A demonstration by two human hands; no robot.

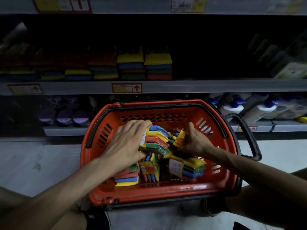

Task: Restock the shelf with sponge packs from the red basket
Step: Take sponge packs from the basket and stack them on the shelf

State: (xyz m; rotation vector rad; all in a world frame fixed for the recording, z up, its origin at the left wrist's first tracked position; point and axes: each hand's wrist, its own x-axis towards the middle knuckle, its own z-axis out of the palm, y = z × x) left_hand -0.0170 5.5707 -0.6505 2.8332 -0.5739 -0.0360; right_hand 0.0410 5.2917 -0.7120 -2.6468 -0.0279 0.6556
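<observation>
A grey metal shelf (pixel 182 87) runs across the view, dim above its front edge. On it stand rows of stacked sponge packs (pixel 130 63), the brightest showing yellow, blue, green and red bands, each lying flat with its long side along the shelf. A red-framed price label (pixel 127 87) sits on the edge below them. On the lower level are white bottles with blue caps (pixel 259 110) at the right and purple round lids (pixel 64 117) at the left.

The red basket (pixel 166 191) sits on the pale floor before the shelf, just in front of the person, its black handle (pixel 247 135) folded out to the right. Both hands reach into it, close together but not touching.

The left hand (pixel 127 141) grips the held pack (pixel 157 138), fingers curled over its top and thumb beneath. This pack stands on edge, its long axis running left to right; the yellow card header is under the palm and the sponge end points at the other hand. Its layers show blue, yellow, red and green, top to bottom.

The right hand (pixel 195 142) is blurred; its fingers pinch the yellow-headed second pack (pixel 180 137), thumb raised.

Loose packs (pixel 126 177) lie jumbled underneath at mixed angles.
</observation>
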